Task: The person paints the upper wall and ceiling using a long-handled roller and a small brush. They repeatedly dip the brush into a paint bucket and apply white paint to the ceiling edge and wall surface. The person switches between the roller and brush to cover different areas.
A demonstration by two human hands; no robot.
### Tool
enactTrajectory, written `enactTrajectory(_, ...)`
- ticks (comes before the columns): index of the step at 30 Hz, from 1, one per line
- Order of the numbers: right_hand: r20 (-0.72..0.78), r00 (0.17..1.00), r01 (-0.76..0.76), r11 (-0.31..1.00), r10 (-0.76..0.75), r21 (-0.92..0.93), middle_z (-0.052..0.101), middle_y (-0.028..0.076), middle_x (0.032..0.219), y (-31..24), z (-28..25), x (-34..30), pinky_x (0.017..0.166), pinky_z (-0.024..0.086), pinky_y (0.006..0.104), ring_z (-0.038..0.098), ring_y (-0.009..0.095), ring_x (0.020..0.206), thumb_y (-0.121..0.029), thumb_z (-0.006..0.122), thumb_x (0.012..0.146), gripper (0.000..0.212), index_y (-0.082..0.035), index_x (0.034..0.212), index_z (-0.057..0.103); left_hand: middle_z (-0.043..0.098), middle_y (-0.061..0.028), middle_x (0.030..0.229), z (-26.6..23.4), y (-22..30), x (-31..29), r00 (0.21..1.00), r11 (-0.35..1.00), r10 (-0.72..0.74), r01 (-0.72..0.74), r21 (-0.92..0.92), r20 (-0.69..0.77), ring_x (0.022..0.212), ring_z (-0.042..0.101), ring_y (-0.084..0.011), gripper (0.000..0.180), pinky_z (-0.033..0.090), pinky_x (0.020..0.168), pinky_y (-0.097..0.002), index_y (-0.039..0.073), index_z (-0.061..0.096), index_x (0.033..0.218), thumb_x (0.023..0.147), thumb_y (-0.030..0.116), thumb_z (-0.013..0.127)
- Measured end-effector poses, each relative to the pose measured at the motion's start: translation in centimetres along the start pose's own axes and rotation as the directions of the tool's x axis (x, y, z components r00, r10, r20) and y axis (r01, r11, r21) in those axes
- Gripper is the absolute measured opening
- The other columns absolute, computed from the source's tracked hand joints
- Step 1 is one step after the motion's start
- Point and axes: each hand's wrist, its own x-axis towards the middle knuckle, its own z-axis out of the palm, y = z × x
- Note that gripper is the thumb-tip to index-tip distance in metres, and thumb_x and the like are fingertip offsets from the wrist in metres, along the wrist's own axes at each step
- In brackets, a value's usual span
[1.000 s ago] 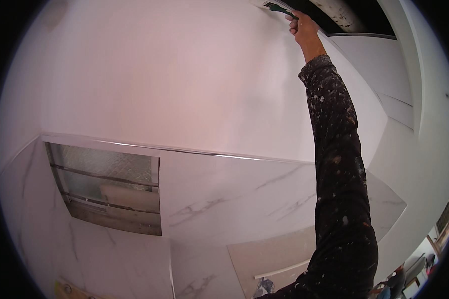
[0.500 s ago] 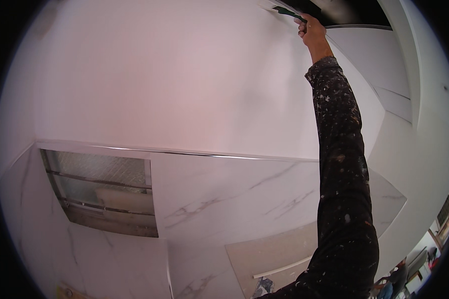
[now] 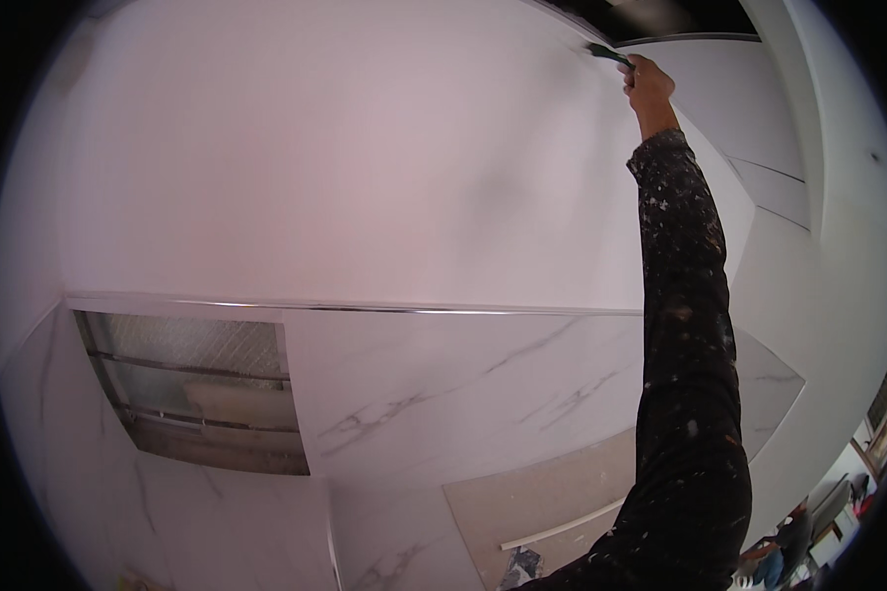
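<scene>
High up near the top right corner of the wall, my right hand (image 3: 650, 83) is closed around the dark green handle of a paintbrush (image 3: 611, 54). The brush points left, its bristle end against or very close to the smooth white upper wall (image 3: 315, 148); whether it touches is hard to tell. My right arm (image 3: 688, 325) is stretched upward in a black sleeve speckled with paint. No part of my left hand shows.
A shiny metal trim strip (image 3: 404, 310) divides the white wall from grey-veined marble-look panels (image 3: 463, 394). A louvred window (image 3: 197, 389) lies lower left. A beige board (image 3: 552, 492) is low down. Dark ceiling opening (image 3: 695, 20) above; a person (image 3: 784, 547) at far lower right.
My right hand and the brush have moved right and slightly down, into the upper right corner area of the wall. The grip on the brush is unchanged.
</scene>
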Motion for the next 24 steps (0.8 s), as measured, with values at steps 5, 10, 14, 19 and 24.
enactTrajectory(5, -0.018, 0.931, 0.274, 0.732, -0.363, -0.625, 0.073, 0.017, 0.097, -0.9, 1.1, -0.6, 0.081, 0.053, 0.0446, 0.069, 0.034, 0.093, -0.028, 0.062, 0.083, 0.03, -0.006, 0.1, 0.073, 0.014, -0.0123, 0.165, -5.2, 0.1, 0.8, 0.969, 0.999, -0.043, 0.043, 0.005, 0.245, 0.152, 0.01, -0.0303, 0.079, 0.004, 0.121, -0.0492, 0.01, 0.016, 0.158, 0.1, 0.062, 0.027)
enactTrajectory(10, 0.269, 0.896, 0.437, 0.591, -0.354, -0.678, 0.074, 0.015, 0.098, -3.4, 11.1, -6.9, 0.085, 0.053, 0.0442, 0.069, 0.037, 0.094, -0.048, 0.064, 0.079, 0.042, -0.014, 0.1, 0.076, 0.014, -0.0122, 0.165, -14.4, 2.0, 1.2, 0.848, 0.996, -0.085, 0.088, 0.02, 0.523, 0.152, 0.01, -0.0303, 0.079, 0.004, 0.121, -0.0492, 0.01, 0.016, 0.158, 0.1, 0.062, 0.027)
enactTrajectory(14, 0.399, 0.789, 0.491, 0.87, -0.467, 0.048, 0.066, 0.011, 0.073, -6.0, 19.4, -11.9, 0.049, 0.048, 0.0341, 0.059, 0.022, 0.056, -0.021, 0.068, 0.085, 0.022, 0.0, 0.089, 0.07, 0.014, -0.012, 0.165, -13.2, 1.4, 0.9, 0.781, 0.994, -0.098, 0.107, 0.021, 0.617, 0.152, 0.01, -0.03, 0.079, 0.005, 0.121, -0.0491, 0.009, 0.016, 0.158, 0.1, 0.061, 0.027)
enactTrajectory(19, 0.341, 0.935, 0.01, 0.97, -0.096, 0.245, 0.061, 0.007, 0.066, -7.0, 19.4, -13.1, 0.038, 0.037, 0.0292, 0.049, 0.013, 0.046, -0.013, 0.067, 0.085, 0.015, 0.001, 0.083, 0.068, 0.015, -0.0112, 0.165, -4.2, -0.3, -1.0, 0.913, 0.827, 0.224, -0.363, -0.429, -0.341, 0.152, 0.01, -0.0298, 0.08, 0.005, 0.121, -0.0479, 0.008, 0.017, 0.158, 0.1, 0.062, 0.029)
enactTrajectory(24, 0.323, 0.911, 0.132, 0.923, -0.257, 0.36, 0.064, 0.011, 0.069, -5.5, 17.9, -11.4, 0.037, 0.036, 0.0288, 0.045, 0.013, 0.042, -0.015, 0.068, 0.085, 0.018, 0.003, 0.087, 0.068, 0.015, -0.011, 0.165, 1.3, -1.3, -2.3, 0.949, 0.904, 0.167, -0.256, -0.343, -0.269, 0.152, 0.01, -0.0301, 0.078, 0.005, 0.121, -0.0483, 0.009, 0.018, 0.157, 0.1, 0.061, 0.03)
